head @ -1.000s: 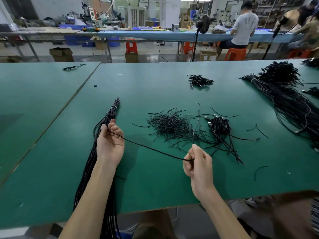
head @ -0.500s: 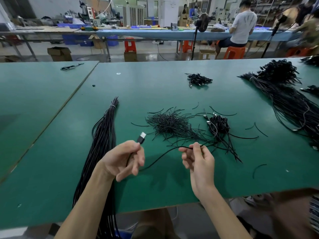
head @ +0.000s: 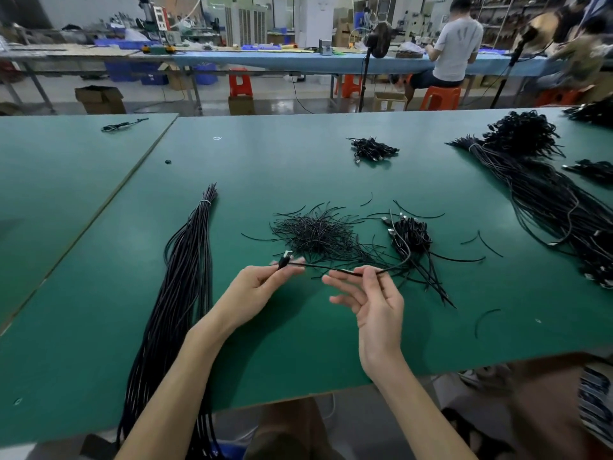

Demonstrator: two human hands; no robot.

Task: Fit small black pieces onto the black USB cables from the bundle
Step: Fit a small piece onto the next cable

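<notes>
Now, both hands are up over the worktop (head: 298, 343), low centre of the frame; the left hand (head: 258, 288) pinches the USB cable (head: 331, 267) just behind its plug (head: 286, 257), fingers curled in, tips blurred; the right hand (head: 374, 303) nips the same cable further along between thumb and forefinger, other fingers fanned loose. The cable runs taut between them, clear of the worktop, then loops away right and up towards the knot of cables (head: 413, 232) in mid-frame; whether its tail is caught in that knot, I cannot tell. The bundle (head: 185, 280) lies down the left of the frame, apart from both hands; the small black pieces (head: 315, 234) sit heaped just above the hands, and neither hand seems to hold one.

Trouble spots, as I judge them: that trailing loop could snag the knot and drag it along if the cable is pulled; a light two-finger nip could let a thin cable slip; and reaching into that tangled heap may lift several pieces at once, or scatter them.
</notes>
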